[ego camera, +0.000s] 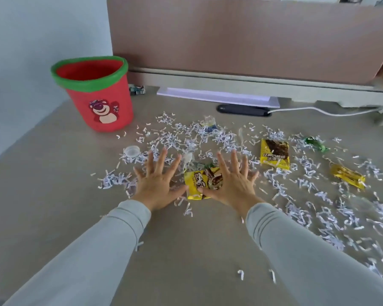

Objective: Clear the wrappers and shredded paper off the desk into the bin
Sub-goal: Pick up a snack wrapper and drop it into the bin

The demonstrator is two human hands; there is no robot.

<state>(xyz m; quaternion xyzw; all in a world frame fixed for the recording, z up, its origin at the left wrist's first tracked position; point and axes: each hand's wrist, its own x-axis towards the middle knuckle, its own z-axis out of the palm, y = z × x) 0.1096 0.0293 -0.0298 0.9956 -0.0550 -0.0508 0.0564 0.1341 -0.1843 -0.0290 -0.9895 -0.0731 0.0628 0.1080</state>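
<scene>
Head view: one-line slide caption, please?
Left hand and right hand, fingers spread, meet at a yellow wrapper amid shredded paper; red bin beyond.

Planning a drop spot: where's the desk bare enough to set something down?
Mostly bare: desk near edge between the sleeves, and the left strip in front of the bin. Crowded: shreds and wrappers from the cap rightward, around left hand and right hand.

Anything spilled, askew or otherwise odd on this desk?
Yes: shredded paper is strewn across the desk, mixed with yellow wrappers, a green wrapper and a white cap. The bin stands upright on the desk itself, back left. The left hand and right hand are spread open over the mess.
</scene>
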